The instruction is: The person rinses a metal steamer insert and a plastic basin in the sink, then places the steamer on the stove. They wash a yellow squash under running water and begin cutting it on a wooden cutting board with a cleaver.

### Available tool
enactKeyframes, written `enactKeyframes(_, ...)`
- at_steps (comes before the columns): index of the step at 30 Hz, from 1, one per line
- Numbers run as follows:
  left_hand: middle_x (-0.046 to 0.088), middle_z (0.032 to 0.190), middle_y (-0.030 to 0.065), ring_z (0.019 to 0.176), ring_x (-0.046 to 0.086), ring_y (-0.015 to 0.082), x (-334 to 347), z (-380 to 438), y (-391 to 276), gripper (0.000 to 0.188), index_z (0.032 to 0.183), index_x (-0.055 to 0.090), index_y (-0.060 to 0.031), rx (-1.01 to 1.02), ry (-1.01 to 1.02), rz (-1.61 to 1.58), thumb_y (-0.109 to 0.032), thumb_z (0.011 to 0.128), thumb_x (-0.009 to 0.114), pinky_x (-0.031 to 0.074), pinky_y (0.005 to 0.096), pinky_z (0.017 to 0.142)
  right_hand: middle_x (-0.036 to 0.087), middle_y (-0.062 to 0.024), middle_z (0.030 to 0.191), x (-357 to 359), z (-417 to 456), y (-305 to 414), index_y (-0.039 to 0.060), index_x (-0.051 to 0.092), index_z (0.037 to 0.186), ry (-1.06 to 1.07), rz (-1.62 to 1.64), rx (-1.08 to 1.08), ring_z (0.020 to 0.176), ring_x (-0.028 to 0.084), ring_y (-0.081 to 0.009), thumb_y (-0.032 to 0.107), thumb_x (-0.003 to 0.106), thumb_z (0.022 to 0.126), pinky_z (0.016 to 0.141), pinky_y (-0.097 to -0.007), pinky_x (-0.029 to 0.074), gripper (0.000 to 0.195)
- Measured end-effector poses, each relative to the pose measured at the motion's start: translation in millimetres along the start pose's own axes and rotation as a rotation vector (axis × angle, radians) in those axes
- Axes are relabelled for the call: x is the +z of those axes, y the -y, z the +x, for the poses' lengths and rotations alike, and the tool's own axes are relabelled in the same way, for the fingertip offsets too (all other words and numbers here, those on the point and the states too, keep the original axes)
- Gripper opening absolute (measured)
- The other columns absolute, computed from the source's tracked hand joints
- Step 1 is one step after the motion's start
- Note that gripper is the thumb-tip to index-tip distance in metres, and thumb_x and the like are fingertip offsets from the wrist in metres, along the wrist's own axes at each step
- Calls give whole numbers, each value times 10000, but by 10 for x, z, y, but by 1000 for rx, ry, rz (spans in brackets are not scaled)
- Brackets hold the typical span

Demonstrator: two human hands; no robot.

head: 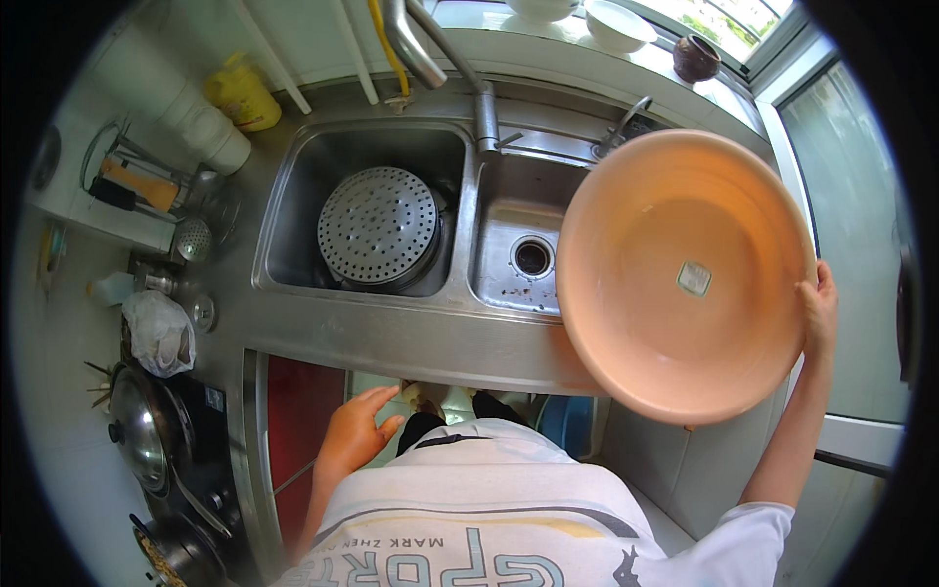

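Note:
My right hand [818, 304] grips the right rim of a large orange plastic basin [631, 330], which covers the right part of the smaller sink bowl and the counter beside it. A small label is stuck inside its bottom. My left hand [359, 433] holds nothing, fingers apart, below the counter's front edge. In the larger sink bowl [367, 132] at left lies a round perforated metal steamer plate [378, 224] on top of a pot, partly hidden. The smaller bowl [506, 187] shows its drain [532, 257] and some dark scraps.
A metal faucet [486, 117] stands behind the sinks. White bowls [620, 26] and a brown jar [695, 59] line the windowsill. At left are a yellow bottle [246, 95], a utensil rack, a plastic bag [158, 334] and a lidded wok [139, 433] on the stove.

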State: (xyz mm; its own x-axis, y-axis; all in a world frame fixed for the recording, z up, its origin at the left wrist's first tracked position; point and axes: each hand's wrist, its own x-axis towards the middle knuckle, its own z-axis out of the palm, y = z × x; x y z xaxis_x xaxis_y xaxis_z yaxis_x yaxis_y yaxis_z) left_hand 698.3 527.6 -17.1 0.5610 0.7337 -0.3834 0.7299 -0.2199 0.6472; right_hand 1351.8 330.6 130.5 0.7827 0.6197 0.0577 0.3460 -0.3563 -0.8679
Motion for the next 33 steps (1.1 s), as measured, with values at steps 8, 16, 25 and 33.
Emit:
enactKeyframes(8,671,1354,176,1218,644,383,93,6,-100,475,1345,666,-71,-47,-2,12,-209,905,778,532,423,1017,634,-21,1166,164,378,301,23,553,1293,18,150,-239,1058,603,-87,37,572,939,960,-252,498,354)
enactKeyframes(16,671,1351,189,1228,640,386,65,-2,-140,476,1341,665,-52,-74,-24,-24,-204,904,778,530,425,1022,657,4,1044,714,518,501,19,594,1223,-21,178,-389,937,610,-55,-35,561,940,871,-228,509,289)
enactKeyframes(25,681,1326,193,1213,645,392,79,21,-190,462,1326,677,-53,-67,-27,48,-201,901,780,530,429,1016,553,46,816,1445,7,612,25,625,1108,26,-125,-640,753,526,-36,-52,581,938,691,-203,453,192)
enactKeyframes(33,686,1316,189,1194,650,395,-22,61,-275,464,1318,679,-49,-152,-9,27,-188,890,791,534,423,1003,755,-264,1120,1674,-405,867,19,597,974,169,-219,-1068,771,748,-241,-90,623,736,591,-279,518,263)
